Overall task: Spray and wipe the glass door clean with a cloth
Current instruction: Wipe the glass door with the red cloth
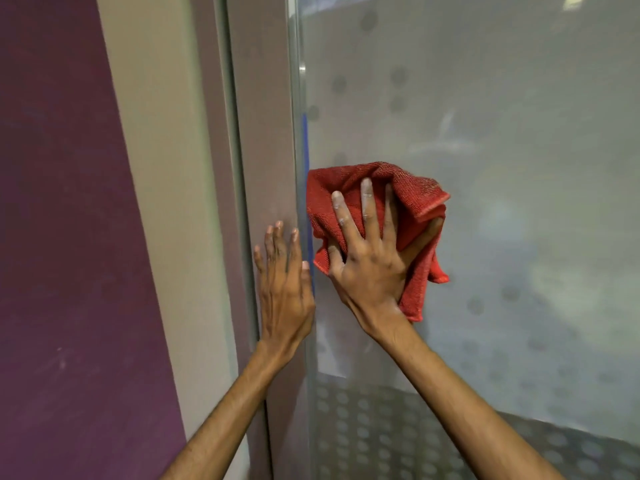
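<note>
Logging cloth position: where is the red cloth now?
Head view, centre: the red cloth is pressed against the glass door under the right hand, beside the door's left edge.

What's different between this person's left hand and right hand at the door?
The left hand rests bare on the door frame; the right hand presses a red cloth against the glass. The left hand's fingers sit close together; the right hand's are spread wide. Both lie flat with fingers pointing up.
</note>
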`<action>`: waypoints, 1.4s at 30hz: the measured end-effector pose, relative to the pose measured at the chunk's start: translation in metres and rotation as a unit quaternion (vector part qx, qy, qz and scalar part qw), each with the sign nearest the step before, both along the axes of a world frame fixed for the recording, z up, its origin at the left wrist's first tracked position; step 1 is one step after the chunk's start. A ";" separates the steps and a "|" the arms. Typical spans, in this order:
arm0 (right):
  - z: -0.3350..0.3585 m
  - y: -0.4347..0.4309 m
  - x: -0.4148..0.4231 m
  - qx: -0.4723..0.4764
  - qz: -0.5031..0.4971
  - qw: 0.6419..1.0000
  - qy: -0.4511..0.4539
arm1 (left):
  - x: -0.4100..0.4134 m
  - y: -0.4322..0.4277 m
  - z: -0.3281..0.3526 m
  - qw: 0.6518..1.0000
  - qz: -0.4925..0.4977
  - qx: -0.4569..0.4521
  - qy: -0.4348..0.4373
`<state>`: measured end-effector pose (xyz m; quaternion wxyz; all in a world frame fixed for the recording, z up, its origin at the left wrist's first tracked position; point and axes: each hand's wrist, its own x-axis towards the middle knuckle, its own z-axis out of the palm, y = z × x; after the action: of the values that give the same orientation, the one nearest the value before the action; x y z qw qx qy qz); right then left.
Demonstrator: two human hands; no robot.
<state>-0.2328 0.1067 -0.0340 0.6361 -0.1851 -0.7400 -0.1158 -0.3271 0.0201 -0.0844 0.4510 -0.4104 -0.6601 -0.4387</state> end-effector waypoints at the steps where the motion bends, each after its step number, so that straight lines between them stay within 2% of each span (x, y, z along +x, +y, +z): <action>1: -0.001 -0.001 -0.008 0.000 0.012 1.000 -0.008 | -0.005 -0.004 -0.003 1.000 -0.004 0.005 -0.004; 3: -0.003 -0.004 -0.022 0.007 0.004 1.000 -0.024 | -0.015 -0.012 -0.009 1.000 -0.002 0.000 -0.013; 6: -0.005 -0.015 -0.033 0.039 -0.075 0.996 -0.025 | -0.028 -0.018 -0.019 0.999 -0.005 -0.035 -0.003; 9: -0.005 -0.018 -0.032 0.057 -0.084 0.995 -0.007 | -0.032 -0.018 -0.025 0.999 -0.028 -0.041 0.004; 14: -0.019 -0.017 -0.025 0.080 -0.083 0.992 -0.045 | -0.018 -0.024 -0.029 0.985 -0.132 0.077 -0.079; 18: -0.053 -0.020 -0.015 0.072 -0.094 0.988 -0.096 | 0.003 -0.034 -0.028 0.953 -0.162 0.162 -0.199; 21: -0.083 -0.025 -0.007 0.057 -0.089 0.986 -0.126 | 0.021 -0.036 -0.022 0.918 -0.196 0.182 -0.292; 24: -0.099 -0.033 0.002 0.047 -0.089 0.984 -0.146 | 0.035 -0.037 -0.022 0.875 -0.227 0.161 -0.395; 27: -0.090 -0.046 0.011 0.004 -0.050 0.989 -0.140 | 0.040 -0.040 -0.024 0.866 -0.229 0.118 -0.429; 30: -0.081 -0.053 0.023 -0.034 0.009 0.989 -0.142 | 0.036 -0.042 -0.020 0.829 -0.278 0.083 -0.479; 33: -0.080 -0.050 0.036 -0.055 0.066 0.985 -0.148 | 0.038 -0.043 -0.021 0.846 -0.276 0.061 -0.452; 37: -0.087 -0.048 0.058 -0.099 0.149 0.980 -0.088 | 0.052 -0.051 -0.025 0.863 -0.275 0.076 -0.416; 42: -0.133 -0.048 0.089 -0.164 0.110 0.980 -0.013 | 0.080 -0.063 -0.038 0.857 -0.347 0.064 -0.375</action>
<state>-0.1440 0.0589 -0.1671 0.5959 -0.2030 -0.7733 0.0754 -0.2474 -0.0424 -0.1224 0.0128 -0.3876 -0.5644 -0.7287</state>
